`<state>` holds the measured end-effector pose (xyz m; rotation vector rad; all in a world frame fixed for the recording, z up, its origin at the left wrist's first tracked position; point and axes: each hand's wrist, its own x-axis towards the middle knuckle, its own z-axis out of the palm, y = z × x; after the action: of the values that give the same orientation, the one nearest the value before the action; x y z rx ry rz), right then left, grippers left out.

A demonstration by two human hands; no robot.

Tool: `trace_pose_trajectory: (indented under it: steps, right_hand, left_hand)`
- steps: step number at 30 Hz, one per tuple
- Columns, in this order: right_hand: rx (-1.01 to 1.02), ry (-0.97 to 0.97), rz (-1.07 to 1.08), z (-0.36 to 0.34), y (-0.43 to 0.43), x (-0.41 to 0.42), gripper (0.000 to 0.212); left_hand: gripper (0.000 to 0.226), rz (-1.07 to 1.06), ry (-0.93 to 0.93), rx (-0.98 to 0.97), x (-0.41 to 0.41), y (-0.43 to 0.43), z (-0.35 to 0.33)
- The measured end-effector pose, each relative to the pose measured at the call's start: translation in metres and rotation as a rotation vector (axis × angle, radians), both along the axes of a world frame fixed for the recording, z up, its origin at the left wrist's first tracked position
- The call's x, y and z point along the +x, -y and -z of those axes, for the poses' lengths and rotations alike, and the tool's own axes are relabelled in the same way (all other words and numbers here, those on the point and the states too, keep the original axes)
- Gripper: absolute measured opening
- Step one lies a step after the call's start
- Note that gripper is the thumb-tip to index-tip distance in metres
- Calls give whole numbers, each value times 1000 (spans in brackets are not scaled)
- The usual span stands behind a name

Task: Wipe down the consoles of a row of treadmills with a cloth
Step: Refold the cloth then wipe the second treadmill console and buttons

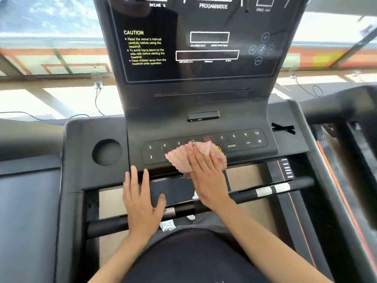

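A black treadmill console [195, 111] fills the middle of the view, with a dark display panel [183, 39] above and a button strip [240, 139] below. A pink and white patterned cloth [179, 156] lies on the middle of the button strip. My right hand [206, 176] presses flat on the cloth, fingers together, covering its right part. My left hand [140, 199] rests flat and empty on the console's front edge, fingers spread, just left of the cloth.
A round cup recess [106, 152] sits at the console's left. A black handlebar [265, 190] with white tape crosses below the console. Another treadmill's frame [350, 139] stands at the right. Windows and loose cables [98, 99] lie behind.
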<state>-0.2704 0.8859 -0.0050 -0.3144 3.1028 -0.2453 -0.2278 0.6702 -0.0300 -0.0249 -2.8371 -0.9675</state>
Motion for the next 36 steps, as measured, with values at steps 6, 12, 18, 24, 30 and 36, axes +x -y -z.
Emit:
trace_pose_trajectory:
  steps: [6,12,18,24,30,36]
  right_hand:
    - [-65,-33,202,2,-65,-1,56]
    - [-73,-52,463,3,-120,0,58]
    - [-272,-28,811,1,-136,18,58]
    - [-548,-15,956,-24,-105,72,26]
    - [-855,-98,839,-37,-79,154,20]
    - [-1227,11,810,-61,-73,276,28]
  left_hand:
    - [76,33,-21,-50,3,3,10]
    - [76,73,30,-54,8,-3,11]
    - [72,96,3,-18,12,-3,10]
    - [62,250,-15,71,33,-23,-1]
    - [54,503,60,161,67,-61,-25]
    - [48,790,233,289,136,-107,-69]
